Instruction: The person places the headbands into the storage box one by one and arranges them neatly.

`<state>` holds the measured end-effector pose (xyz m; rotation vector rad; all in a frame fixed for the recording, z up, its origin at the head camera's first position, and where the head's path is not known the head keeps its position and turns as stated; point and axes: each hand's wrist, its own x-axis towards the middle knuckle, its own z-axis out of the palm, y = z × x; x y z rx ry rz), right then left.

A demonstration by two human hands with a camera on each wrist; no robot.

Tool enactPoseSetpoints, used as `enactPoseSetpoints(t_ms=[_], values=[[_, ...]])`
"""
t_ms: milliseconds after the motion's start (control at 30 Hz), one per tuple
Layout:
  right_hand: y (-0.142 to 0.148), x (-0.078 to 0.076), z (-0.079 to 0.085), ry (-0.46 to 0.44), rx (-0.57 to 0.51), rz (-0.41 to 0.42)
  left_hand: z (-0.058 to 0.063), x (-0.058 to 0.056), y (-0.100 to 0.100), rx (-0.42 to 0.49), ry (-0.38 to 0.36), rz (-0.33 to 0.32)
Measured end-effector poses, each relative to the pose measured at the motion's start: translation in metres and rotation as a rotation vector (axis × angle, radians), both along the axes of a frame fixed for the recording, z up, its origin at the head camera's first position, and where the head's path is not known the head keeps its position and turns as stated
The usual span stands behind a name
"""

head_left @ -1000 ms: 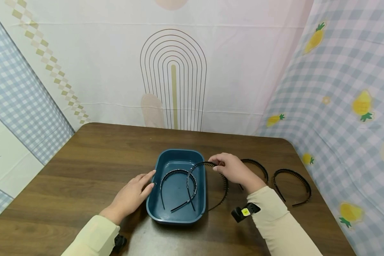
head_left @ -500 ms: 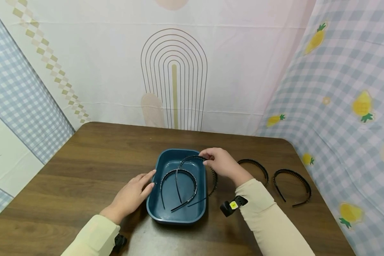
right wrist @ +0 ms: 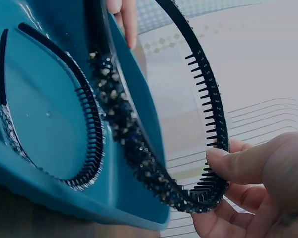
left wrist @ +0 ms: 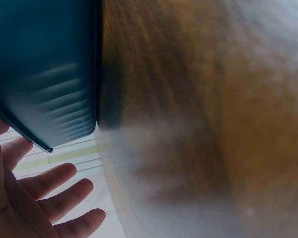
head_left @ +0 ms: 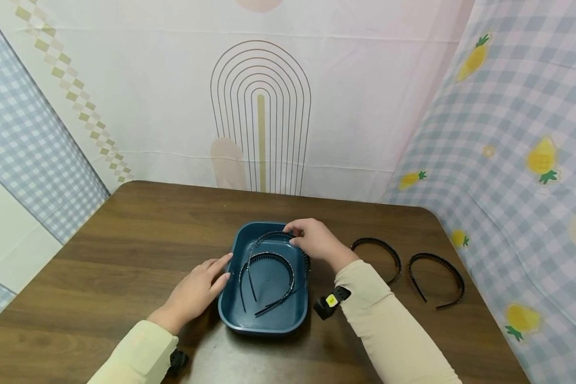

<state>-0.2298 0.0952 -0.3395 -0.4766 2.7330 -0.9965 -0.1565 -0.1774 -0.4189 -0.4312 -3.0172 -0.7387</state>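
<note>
My right hand (head_left: 318,241) pinches a black toothed headband (right wrist: 151,171) by its curved top, between thumb and fingers. Dark beads cover its outer side, and it hangs over the blue tray (head_left: 263,330). Inside that tray lies another black beaded headband (right wrist: 92,144), its ends toward the near side in the head view. My left hand (head_left: 197,289) rests on the tray's left rim with fingers extended, and the left wrist view has its fingertips (left wrist: 64,171) by the tray's edge.
Two more black headbands lie on the wooden table (head_left: 163,224) to the right: one (head_left: 389,250) near my right forearm, one (head_left: 453,269) farther right near the table's edge. Patterned cloth (head_left: 355,106) hangs behind the table.
My right hand has carried its headband leftward, from the tray's right edge to above the tray's inside. My left hand stays at the left rim.
</note>
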Motion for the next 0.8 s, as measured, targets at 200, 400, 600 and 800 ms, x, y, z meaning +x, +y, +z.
enactPoseSetpoints(t_ms=[200,400,600,800], values=[[-0.010,-0.003,-0.008,-0.019,0.014,0.008,0.000,0.000,0.000,0.003,0.007,-0.006],[-0.017,-0.008,-0.013,-0.048,0.012,0.017,0.000,0.000,-0.001,0.003,0.003,-0.006],[-0.021,-0.011,-0.018,-0.069,0.027,0.016,-0.001,0.000,0.000,0.003,0.008,-0.005],[-0.025,-0.014,-0.023,-0.070,0.062,0.023,-0.001,-0.001,0.000,0.008,0.011,-0.006]])
